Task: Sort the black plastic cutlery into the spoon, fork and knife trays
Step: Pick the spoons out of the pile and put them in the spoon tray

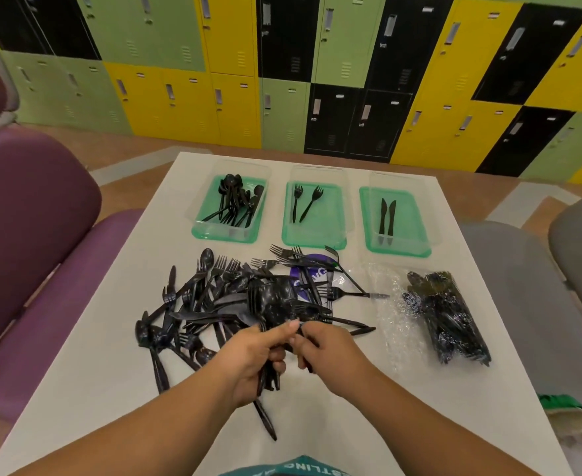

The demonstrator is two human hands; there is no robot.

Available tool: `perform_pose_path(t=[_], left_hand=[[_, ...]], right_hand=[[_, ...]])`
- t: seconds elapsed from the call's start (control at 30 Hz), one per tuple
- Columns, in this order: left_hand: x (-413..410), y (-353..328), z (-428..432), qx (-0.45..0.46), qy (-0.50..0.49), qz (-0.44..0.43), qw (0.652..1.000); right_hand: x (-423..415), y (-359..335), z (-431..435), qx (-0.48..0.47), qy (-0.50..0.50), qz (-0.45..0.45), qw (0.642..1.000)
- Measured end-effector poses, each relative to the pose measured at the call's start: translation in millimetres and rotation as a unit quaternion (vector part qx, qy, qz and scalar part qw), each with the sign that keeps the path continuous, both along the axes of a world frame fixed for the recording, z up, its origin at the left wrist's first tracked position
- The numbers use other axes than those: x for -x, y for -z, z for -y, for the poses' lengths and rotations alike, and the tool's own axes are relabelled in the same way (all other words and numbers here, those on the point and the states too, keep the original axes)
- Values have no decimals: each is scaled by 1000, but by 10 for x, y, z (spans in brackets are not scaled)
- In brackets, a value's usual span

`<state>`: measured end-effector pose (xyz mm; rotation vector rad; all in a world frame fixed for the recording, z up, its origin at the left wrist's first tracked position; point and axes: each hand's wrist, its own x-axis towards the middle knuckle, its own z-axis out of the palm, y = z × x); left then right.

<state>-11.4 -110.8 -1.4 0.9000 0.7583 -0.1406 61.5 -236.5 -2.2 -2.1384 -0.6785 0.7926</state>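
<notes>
A loose pile of black plastic cutlery (pixel 234 297) covers the middle of the white table (pixel 111 389). At the far side stand three clear trays with green bases: the left tray (pixel 227 231) holds several spoons, the middle tray (pixel 317 240) two forks, the right tray (pixel 398 249) two knives. My left hand (pixel 258 355) grips a bunch of black cutlery handles (pixel 267 381) above the pile's near edge. My right hand (pixel 324 352) pinches one black piece right beside it; which kind of piece it is stays hidden by my fingers.
A clear plastic bag with more black cutlery (pixel 444 317) lies at the right of the table. A purple sticker (pixel 312 269) shows under the pile. Purple seats (pixel 32 235) stand at the left, grey seats (pixel 537 304) at the right, lockers (pixel 282 63) behind.
</notes>
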Motion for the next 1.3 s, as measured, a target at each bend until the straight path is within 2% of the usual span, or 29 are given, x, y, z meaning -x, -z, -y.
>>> perform_pose_path(t=[0.17,0.3,0.5,0.57,0.63,0.77,0.9,1.03,1.13,1.3], left_hand=[[-82,-28,-8,5,-39,-20,999],[-57,-69,-46,-28,-68,-45,996],[1,-20,-440,2,-171,-51,984],[56,16,-733,-63,-178,-54,980],[108,54,-1049,-151,-165,-55,973],[83,143,-1583,-273,-137,-111,946],[-145,296,-1944,-400,-108,-168,894],[-437,356,-2104,-514,-33,-213,831],[-607,385,-2169,-558,25,-228,797],[-798,414,-2217,-536,57,-248,805]], right_hand=[[50,-76,-139,-22,-18,-29,999],[35,-49,-188,8,-63,-69,996],[-74,-147,-429,44,-158,-112,980],[-194,-111,-562,45,-132,-75,987],[-333,-60,-756,75,-112,6,991],[-524,35,-1190,133,-133,146,971],[-590,236,-1502,149,-186,240,941],[-659,336,-1678,172,-223,288,915],[-725,340,-1741,200,-248,343,883],[-840,454,-1683,186,-241,342,889]])
